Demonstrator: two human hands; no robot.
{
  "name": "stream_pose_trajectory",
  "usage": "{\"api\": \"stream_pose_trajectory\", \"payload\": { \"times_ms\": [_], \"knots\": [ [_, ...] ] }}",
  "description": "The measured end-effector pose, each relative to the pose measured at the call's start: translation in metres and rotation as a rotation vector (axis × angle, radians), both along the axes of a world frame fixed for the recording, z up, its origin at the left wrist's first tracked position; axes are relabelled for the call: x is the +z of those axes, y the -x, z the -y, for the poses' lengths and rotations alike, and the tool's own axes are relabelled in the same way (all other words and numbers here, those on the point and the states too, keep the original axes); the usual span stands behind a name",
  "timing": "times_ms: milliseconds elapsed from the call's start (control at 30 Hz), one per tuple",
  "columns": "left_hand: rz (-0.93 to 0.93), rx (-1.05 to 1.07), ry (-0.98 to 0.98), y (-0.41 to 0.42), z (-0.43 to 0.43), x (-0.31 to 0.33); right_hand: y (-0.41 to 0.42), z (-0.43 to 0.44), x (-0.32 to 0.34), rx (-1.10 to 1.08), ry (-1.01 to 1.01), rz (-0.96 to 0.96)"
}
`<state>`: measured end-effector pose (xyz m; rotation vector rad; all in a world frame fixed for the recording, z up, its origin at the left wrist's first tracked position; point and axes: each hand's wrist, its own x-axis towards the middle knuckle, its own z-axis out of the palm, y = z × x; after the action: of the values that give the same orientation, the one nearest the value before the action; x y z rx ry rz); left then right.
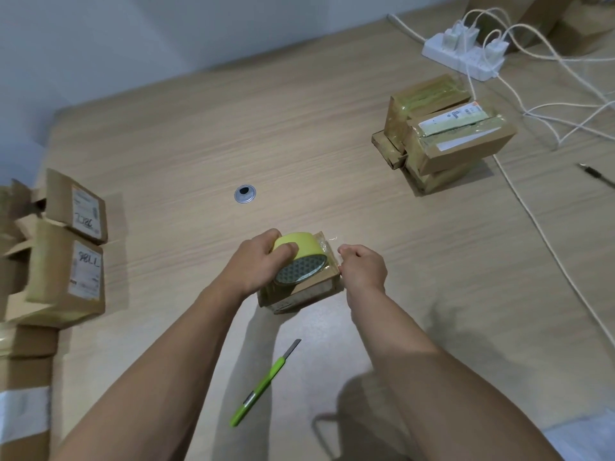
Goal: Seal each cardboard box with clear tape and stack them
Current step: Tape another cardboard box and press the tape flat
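At the left edge of the table (332, 128) sat a pile of labelled boxes (71, 261), some with loose flaps. Right of it, near the centre, the left hand (253, 264) gripped the tape roll (298, 249), fingers curled over its yellow rim. It pressed the roll onto the small cardboard box (299, 294) being sealed. At the box's right edge the right hand (362, 269) had its fingers curled in and seemed to pinch the tape end (327, 249), though the clear film was hard to make out.

The step would go best with the film drawn taut and low over the seam while the roll hand pinned the box against skidding. The strip should then be rubbed down over the right edge before cutting. The green knife (266, 384) lay nearer, within reach.

Bare wood ran far and right from the box toward the sealed stack (442, 138), a free path for carrying. Beyond it, white cables (532, 111) and a power strip (464, 56) crowded the far right corner, worth skirting.
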<state>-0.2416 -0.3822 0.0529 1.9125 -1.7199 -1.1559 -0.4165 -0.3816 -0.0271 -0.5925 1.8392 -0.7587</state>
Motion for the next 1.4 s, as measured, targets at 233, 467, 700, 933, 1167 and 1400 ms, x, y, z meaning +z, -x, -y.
{"api": "stream_pose_trajectory", "payload": {
  "times_ms": [233,467,700,933,1167,1400],
  "knots": [
    [0.034,-0.015,-0.010,0.004,0.002,0.004,-0.003,0.004,-0.002,0.036,-0.070,0.020],
    [0.016,-0.029,-0.014,0.003,0.002,0.003,0.008,0.011,-0.009,0.115,-0.050,-0.135],
    [-0.007,0.006,-0.010,0.000,0.000,0.001,-0.011,0.019,0.017,0.315,0.263,-0.089],
    [-0.174,0.035,-0.092,-0.006,0.000,-0.001,-0.012,0.015,-0.007,0.194,0.245,0.245],
    [-0.241,0.024,-0.106,-0.009,0.002,-0.002,-0.002,0.018,-0.001,0.444,0.393,0.139],
    [-0.169,-0.039,-0.047,-0.004,0.005,-0.001,0.000,0.014,-0.006,0.548,0.420,-0.008]
  ]
}}
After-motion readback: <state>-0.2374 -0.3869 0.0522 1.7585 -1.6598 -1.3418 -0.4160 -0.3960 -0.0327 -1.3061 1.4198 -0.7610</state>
